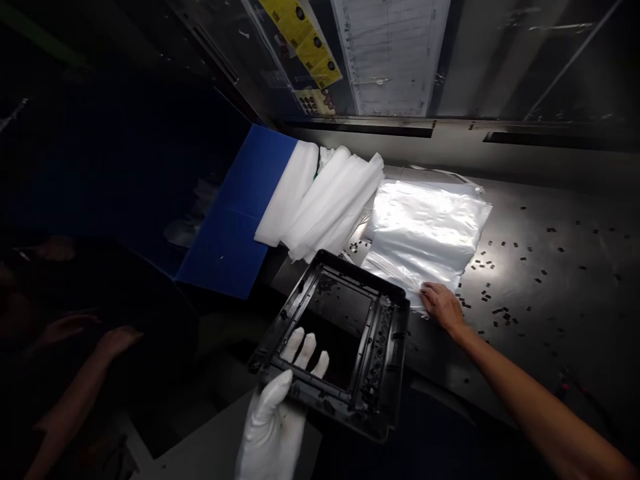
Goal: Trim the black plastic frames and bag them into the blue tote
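My left hand [273,427], in a white glove, grips the lower edge of a black plastic frame [395,373], its thumb on the near rim and three fingertips showing through the frame's opening. The frame is tilted in front of the metal table. My bare right hand [443,307] rests on the near edge of a stack of clear plastic bags [425,220]. Its fingers are bent together at the bag's edge; whether they pinch one bag or several is too small to tell.
Rolled white foam sheets [330,200] lie left of the bags, beside a blue panel [235,220]. Small dark pieces are scattered on the metal table [540,233]. Another person's arms [80,380] show at the far left.
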`<action>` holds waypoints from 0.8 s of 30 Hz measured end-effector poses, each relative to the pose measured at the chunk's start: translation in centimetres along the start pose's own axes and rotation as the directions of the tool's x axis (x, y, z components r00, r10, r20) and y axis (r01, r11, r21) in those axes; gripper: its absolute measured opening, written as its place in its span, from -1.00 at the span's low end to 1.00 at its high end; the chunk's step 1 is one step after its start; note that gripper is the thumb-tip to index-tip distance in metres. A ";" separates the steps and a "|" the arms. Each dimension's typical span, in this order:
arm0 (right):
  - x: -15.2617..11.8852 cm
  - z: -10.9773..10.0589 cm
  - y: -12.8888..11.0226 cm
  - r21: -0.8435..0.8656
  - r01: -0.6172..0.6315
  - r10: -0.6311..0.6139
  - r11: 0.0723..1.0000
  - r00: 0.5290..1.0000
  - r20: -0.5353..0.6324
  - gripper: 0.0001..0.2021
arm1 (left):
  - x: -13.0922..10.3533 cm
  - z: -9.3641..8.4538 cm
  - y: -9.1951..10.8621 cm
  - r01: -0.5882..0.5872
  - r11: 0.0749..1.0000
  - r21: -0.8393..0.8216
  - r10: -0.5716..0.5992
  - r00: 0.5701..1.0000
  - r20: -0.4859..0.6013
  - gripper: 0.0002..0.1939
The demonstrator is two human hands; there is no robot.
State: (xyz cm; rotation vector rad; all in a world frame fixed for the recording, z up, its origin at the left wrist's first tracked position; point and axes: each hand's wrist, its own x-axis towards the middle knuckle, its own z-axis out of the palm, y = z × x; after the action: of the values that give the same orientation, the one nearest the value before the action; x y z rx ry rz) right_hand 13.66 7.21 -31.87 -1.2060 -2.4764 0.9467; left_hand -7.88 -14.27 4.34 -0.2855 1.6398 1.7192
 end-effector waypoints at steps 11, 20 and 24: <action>0.2 -8.4 -14.8 0.509 -0.176 0.174 0.843 0.983 0.052 -0.48 | 1.1 -2.4 -0.3 -0.595 0.130 0.793 0.289 0.788 0.543 -0.11; 0.6 -13.5 -26.2 0.866 -0.388 0.011 -0.316 0.911 0.412 -0.71 | 1.4 -3.9 -1.9 -0.697 -0.069 0.713 0.339 0.656 0.674 -0.02; 0.3 -13.8 -26.3 0.865 -0.396 0.031 -0.307 0.905 0.425 -0.72 | 1.7 -5.6 -3.4 -0.758 -0.082 0.647 0.344 0.587 0.732 -0.02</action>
State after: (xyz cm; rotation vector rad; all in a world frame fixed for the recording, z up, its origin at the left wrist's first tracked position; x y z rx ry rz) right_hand 3.48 1.72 -4.46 -0.7313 -0.4691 2.5284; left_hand -8.73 -19.18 -0.29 1.5380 2.3342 0.6556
